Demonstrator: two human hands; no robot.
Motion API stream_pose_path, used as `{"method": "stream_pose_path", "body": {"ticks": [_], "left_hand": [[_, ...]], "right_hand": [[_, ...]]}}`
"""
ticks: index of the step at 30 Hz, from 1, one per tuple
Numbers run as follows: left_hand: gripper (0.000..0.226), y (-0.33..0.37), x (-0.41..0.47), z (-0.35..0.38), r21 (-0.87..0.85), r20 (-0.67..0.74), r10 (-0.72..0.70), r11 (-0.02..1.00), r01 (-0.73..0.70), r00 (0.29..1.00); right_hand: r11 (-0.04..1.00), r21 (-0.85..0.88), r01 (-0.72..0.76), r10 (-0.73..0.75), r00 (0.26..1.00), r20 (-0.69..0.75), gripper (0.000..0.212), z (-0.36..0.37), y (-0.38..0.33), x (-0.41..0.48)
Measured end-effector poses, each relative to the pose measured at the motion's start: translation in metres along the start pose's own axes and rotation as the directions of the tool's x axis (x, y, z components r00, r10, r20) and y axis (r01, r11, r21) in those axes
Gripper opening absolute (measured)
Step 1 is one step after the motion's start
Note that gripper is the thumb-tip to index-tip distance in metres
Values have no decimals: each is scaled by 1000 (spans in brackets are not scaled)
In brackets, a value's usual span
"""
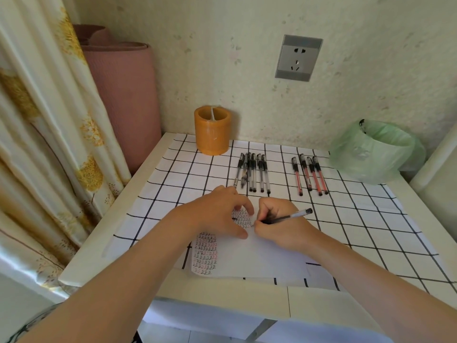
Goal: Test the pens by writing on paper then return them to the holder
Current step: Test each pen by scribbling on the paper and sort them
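While the right hand (279, 227) pinches a black pen (289, 217), tip on the paper (262, 258), the left hand (215, 215) presses it just beside, fingers spread.

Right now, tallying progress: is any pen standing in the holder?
No: nothing rises above the holder; pens lie on the cloth.

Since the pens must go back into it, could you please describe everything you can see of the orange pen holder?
The pen holder is a squat orange-yellow cylinder with a glossy, bamboo-like surface. A pale divider splits its open top into two halves, and no pens show inside. It stands upright near the far edge of the checked cloth, close to the wall, left of the row of black pens and apart from them. Nothing but the cloth touches it.
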State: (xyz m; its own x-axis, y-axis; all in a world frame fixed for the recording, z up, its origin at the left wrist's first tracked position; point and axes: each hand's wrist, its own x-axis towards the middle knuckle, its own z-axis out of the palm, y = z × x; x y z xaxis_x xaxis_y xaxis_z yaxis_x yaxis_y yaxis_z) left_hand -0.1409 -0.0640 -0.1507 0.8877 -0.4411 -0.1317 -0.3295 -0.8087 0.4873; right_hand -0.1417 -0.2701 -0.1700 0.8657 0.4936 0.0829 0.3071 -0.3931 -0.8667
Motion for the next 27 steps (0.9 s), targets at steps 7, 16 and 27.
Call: {"method": "stream_pose_path", "body": {"ticks": [7,16,27], "left_hand": [[50,2,-1,-1,-2,6,-5,1000,5,1000],[51,2,-1,-1,7,3,2,1000,-2,1000],[51,-1,1,0,-13,-1,-4,1000,4,1000]], "right_hand": [[1000,-16,21,-21,1000,3,22,2,1,1],[1000,-5,11,-11,999,40,20,1,2,3],[1000,-11,6,-5,999,39,28,1,-1,1]]}}
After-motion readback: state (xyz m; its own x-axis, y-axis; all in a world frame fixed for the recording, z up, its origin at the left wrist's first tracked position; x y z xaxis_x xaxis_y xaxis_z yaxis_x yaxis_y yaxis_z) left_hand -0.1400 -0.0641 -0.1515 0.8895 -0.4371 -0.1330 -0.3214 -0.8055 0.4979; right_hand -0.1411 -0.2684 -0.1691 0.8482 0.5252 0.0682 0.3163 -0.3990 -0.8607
